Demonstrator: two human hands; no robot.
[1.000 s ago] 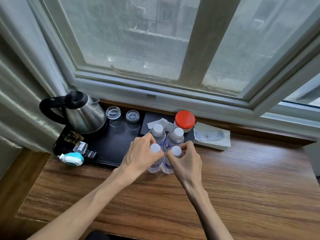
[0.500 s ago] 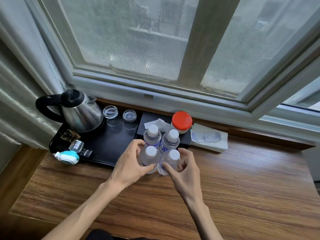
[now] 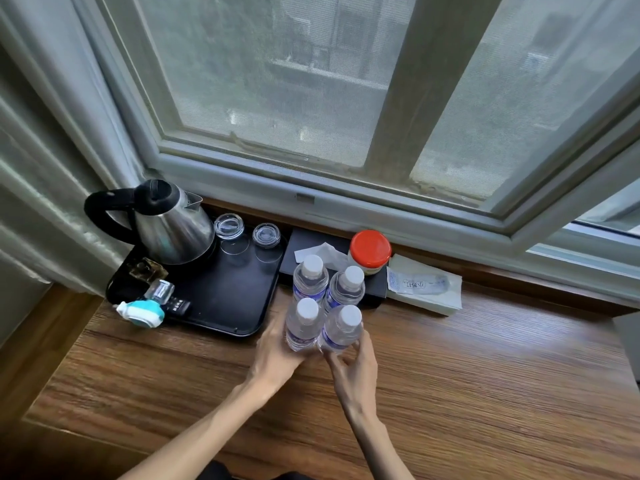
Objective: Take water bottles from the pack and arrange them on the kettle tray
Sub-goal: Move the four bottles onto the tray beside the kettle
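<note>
Hands apart, left hand (image 3: 277, 355) and right hand (image 3: 356, 370) each cupping near bottles (image 3: 322, 329), fingertips hidden, black tray (image 3: 221, 299) left.

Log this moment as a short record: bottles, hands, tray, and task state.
bottles: four water bottles, white caps, upright in a two-by-two cluster on the wooden table, right of the tray
left hand: left hand on the near-left bottle
right hand: right hand on the near-right bottle
tray: black kettle tray holds kettle, two upturned glasses and small items
task state: no bottle on the tray yet
</note>
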